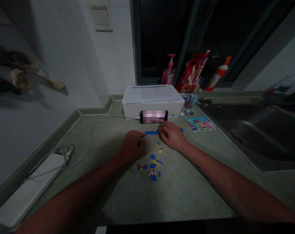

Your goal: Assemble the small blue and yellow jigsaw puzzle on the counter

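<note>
A joined strip of blue jigsaw puzzle pieces (151, 132) lies flat on the counter between my hands. My left hand (132, 145) rests at its left end, the index fingertip at the edge and the thumb held apart. Over the right end is my right hand (173, 135), palm down, fingers bent and slightly apart, hiding part of the strip. More puzzle pieces (180, 128) show just beyond the right hand. Nearer to me lie a loose yellow piece (160, 150), a blue piece (152, 156) and a small cluster of mixed pieces (154, 175).
A phone (153, 117) on a cable leans against a white box (152, 97). To the right are a colourful picture card (202, 124), a can (192, 101) and a metal sink (264, 130). A white power strip (32, 188) lies left.
</note>
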`<state>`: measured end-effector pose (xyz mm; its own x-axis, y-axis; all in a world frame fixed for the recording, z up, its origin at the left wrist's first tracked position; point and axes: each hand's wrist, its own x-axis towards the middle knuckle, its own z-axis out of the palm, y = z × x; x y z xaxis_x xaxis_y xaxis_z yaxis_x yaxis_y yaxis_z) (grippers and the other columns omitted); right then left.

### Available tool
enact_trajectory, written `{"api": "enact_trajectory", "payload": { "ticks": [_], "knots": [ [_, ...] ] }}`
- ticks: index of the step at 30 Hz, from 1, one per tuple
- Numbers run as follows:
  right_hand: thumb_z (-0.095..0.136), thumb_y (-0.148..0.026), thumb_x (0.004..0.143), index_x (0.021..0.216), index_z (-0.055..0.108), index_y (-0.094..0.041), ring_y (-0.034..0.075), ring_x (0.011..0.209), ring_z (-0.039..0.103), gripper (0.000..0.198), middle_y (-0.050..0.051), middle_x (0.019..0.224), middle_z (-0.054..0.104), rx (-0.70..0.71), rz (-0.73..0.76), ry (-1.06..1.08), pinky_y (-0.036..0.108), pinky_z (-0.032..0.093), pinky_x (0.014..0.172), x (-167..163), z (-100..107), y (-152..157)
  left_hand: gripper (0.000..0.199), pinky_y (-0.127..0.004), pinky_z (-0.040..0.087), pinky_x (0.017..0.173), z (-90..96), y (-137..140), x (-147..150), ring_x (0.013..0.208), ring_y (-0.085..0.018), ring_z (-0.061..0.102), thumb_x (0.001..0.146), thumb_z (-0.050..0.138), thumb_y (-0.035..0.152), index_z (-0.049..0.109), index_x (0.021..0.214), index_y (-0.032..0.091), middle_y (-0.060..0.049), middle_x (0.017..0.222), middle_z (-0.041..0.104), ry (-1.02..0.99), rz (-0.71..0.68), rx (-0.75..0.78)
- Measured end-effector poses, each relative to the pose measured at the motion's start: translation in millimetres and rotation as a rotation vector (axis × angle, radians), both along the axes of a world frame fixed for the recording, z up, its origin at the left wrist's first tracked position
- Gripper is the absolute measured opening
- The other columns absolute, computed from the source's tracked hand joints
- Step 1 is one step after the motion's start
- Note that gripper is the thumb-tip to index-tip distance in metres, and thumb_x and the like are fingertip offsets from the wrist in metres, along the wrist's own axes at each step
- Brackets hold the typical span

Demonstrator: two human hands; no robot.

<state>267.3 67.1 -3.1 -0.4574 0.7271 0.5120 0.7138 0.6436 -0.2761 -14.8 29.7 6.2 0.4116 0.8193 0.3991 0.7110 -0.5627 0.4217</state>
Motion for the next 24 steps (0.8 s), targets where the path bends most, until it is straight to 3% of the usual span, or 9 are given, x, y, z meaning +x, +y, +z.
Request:
{"api": "enact_trajectory", "payload": {
  "ticks": [12,24],
  "knots": [
    [0.066,-0.016,0.101,0.109,0.082,-0.023,0.037,0.132,0.072,0.02,0.014,0.121,0.083,0.061,0.045,0.017,0.065,0.057,0.117,3.2,-3.8,2.8,0.015,-0.053,0.061,0.101,-2.7,2.9,-2.8,0.096,-0.029,0.072,0.097,0.063,0.009,0.074,0.097,0.02,-0.009,0.095,0.078,0.004,-0.015,0.041],
    [0.066,-0.017,0.102,0.106,0.081,-0.024,0.037,0.134,0.071,0.017,0.013,0.12,0.083,0.087,0.083,0.012,0.064,0.057,0.117,1.4,-4.5,1.2,0.018,-0.048,0.058,0.106,6.8,-1.8,0.4,0.101,-0.029,0.074,0.102,0.063,0.012,0.079,0.101,0.021,-0.008,0.096,0.08,0.032,0.076,-0.062]
  ]
}}
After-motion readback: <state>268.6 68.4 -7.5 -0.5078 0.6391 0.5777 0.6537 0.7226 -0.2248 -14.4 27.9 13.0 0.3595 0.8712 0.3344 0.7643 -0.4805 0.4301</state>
